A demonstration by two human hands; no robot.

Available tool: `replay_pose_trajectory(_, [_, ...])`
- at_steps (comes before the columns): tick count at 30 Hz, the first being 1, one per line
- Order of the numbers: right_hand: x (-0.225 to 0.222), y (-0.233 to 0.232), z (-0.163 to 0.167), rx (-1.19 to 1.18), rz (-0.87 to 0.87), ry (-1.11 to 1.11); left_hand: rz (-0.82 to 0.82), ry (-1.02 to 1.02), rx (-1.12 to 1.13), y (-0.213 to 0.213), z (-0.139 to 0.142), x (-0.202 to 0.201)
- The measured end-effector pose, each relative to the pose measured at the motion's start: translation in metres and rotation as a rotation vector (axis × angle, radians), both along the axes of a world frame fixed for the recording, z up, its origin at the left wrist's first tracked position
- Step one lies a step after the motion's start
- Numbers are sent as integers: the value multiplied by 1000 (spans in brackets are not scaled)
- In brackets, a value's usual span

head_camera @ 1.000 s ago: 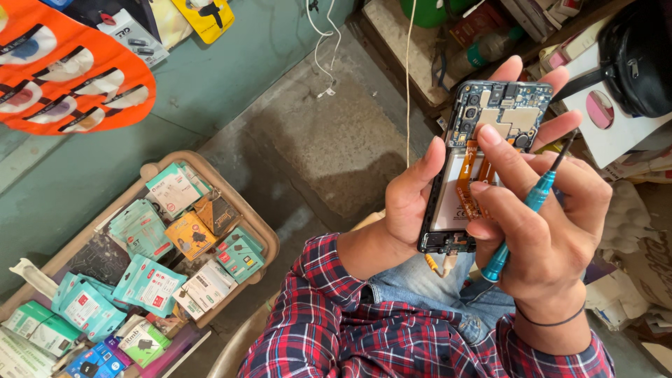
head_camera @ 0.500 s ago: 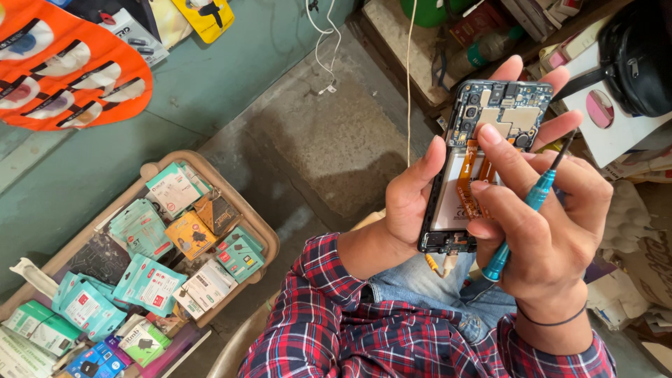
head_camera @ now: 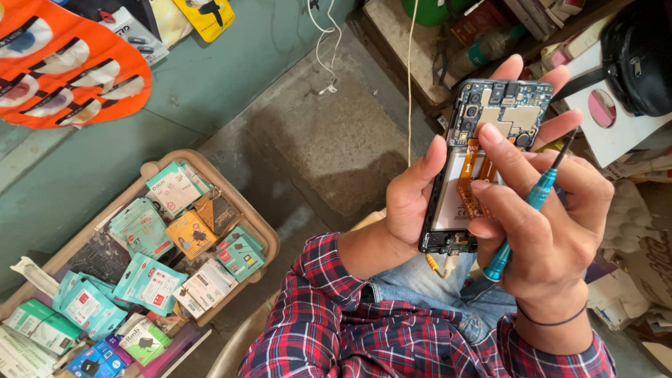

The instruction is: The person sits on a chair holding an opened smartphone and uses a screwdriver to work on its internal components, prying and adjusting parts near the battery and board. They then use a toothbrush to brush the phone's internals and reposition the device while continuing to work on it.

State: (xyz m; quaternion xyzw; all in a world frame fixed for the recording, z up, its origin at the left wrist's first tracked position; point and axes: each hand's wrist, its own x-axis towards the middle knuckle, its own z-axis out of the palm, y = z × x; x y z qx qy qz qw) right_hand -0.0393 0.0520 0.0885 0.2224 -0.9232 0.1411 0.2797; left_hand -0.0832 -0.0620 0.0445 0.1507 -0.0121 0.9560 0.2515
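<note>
Left hand [head_camera: 413, 203] grips opened phone [head_camera: 483, 168] by its edges — right hand [head_camera: 553, 224] clasps screwdriver [head_camera: 530, 210].

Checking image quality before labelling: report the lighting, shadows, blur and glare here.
Head view: soft, even daylight; a dim shadow on the concrete floor; the opened phone, both hands and the teal screwdriver are sharp; no strong glare; frame edges look slightly stretched.

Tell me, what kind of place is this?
Probably a small phone repair stall. The left hand holds an opened black phone with bare circuit boards, the right hand a teal-handled screwdriver, and a beige tray holds packaged accessories.
</note>
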Motion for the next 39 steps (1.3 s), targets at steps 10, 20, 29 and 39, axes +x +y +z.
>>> replay_pose_trajectory(10, [0,-1,0,-4,0,5,-6,5,1,0,0,-1])
replay_pose_trajectory(20, [0,-1,1,-2,2,0,-4,23,7,1,-4,-2])
replay_pose_trajectory(29, [-1,-1,0,-68,-23,65,-27,44,-5,0,-5,-4])
replay_pose_trajectory(39, [-4,-4,6,-103,-48,-123,-16,45,-19,1,-4,-6])
